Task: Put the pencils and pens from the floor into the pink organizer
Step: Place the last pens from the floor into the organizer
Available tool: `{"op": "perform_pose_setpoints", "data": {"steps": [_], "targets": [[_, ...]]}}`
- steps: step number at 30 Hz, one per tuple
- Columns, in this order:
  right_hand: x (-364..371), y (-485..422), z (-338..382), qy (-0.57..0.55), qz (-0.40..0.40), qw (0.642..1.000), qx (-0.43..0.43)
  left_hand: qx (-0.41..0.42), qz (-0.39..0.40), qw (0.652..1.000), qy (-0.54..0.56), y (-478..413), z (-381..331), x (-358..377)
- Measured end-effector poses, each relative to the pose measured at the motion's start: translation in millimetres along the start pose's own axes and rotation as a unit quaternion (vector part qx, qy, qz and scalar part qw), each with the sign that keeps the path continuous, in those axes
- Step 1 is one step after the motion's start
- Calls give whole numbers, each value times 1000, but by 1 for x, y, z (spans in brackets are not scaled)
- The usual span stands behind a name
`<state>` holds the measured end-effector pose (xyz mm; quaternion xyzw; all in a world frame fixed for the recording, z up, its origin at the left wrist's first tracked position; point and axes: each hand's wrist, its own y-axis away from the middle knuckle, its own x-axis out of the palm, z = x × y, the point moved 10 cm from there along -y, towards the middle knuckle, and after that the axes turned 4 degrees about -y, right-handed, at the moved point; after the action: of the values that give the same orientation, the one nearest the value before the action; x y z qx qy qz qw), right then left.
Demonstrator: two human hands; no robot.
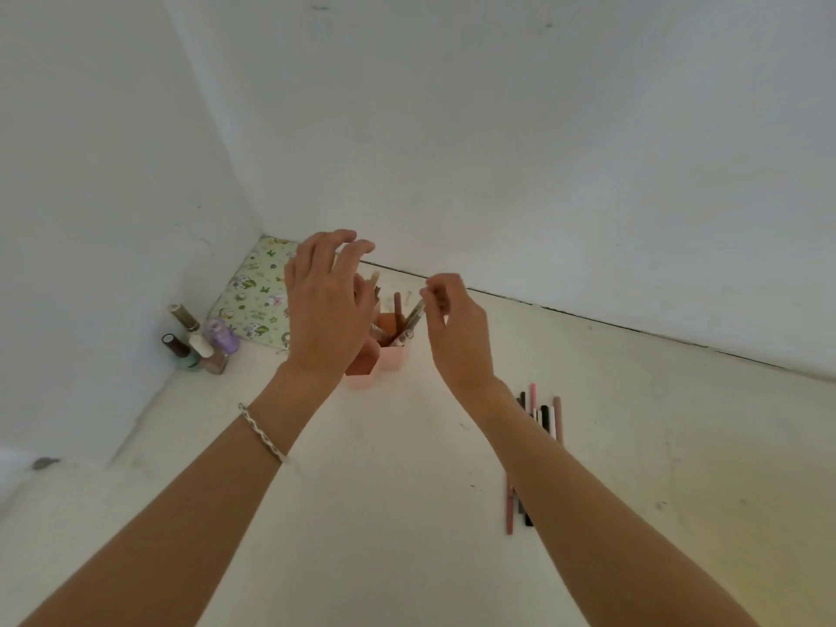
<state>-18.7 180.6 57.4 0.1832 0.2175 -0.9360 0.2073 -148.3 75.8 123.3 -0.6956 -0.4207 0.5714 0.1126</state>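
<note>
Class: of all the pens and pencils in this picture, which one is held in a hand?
The pen pinched by the right hand, tip in the pink organizer; the others lie on the floor.

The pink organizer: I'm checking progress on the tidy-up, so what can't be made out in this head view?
- Pink organizer: the left hand covers its left compartments, so the contents can't be counted.
- Pens on the floor: the right forearm crosses the row, hiding their middles and the exact count.
- Pen at the right hand: the fingertips hide its top, so gripped or just released is unclear.
</note>
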Motion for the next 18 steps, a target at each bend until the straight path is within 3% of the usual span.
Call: {"op": "perform_pose_setpoints", "data": {"steps": [3,8,11,15,18], "targets": [[12,8,-2,64,34,997,-31,6,17,1000,13,9,-10,4],[-47,1,-11,16,-79,997,20,27,43,996,79,33,-57,24],[-84,-1,-28,1,-103,992,71,8,188,976,109,65,-95,74],[-116,10,-54,-8,-107,988,114,-126,464,873,86,143,-115,162],[-133,21,-72,-2,-109,985,130,-141,540,828,49,184,-129,187]]}}
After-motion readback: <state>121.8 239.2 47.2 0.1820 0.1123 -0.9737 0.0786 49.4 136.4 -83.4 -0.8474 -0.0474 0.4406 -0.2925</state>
